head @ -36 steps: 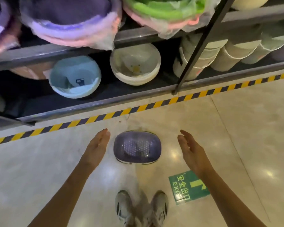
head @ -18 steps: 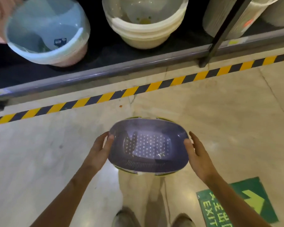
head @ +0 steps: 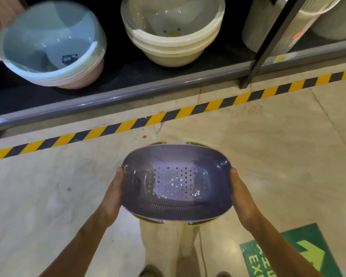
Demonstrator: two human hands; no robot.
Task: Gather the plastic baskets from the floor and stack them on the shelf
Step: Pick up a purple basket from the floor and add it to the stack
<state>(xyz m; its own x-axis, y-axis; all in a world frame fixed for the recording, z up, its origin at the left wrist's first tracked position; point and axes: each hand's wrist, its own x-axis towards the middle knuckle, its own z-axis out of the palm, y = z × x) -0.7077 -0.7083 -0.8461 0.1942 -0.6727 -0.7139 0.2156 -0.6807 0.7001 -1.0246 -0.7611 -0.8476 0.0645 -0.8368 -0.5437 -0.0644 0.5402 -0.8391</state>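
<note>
View from the head camera, looking down. A purple basket [head: 176, 184], oval with a perforated bottom, is held level in the air over the pale tiled floor [head: 48, 196], above the person's legs. The left hand [head: 113, 193] grips its left end and the right hand [head: 241, 193] grips its right end. Each thumb lies against the rim, and the fingers go out of sight underneath. Yellow-green trim shows at the basket's near and far edges; I cannot tell whether it is a handle or a second basket nested below.

Ahead, past a yellow-and-black striped line [head: 168, 114], is the bottom shelf [head: 128, 94] with a metal front rail. On it stand a stack of cream bowls [head: 172, 37] and, to the left, a stack topped by a pale blue bowl [head: 50, 43]. A dark upright post [head: 268, 43] stands at the right.

I judge the step in hand to be carrying the basket to the shelf. To do it well, I would hold it level with even pressure from both sides and clear the front rail. I would aim for the bare dark gap between the two stacks, away from the post.
</note>
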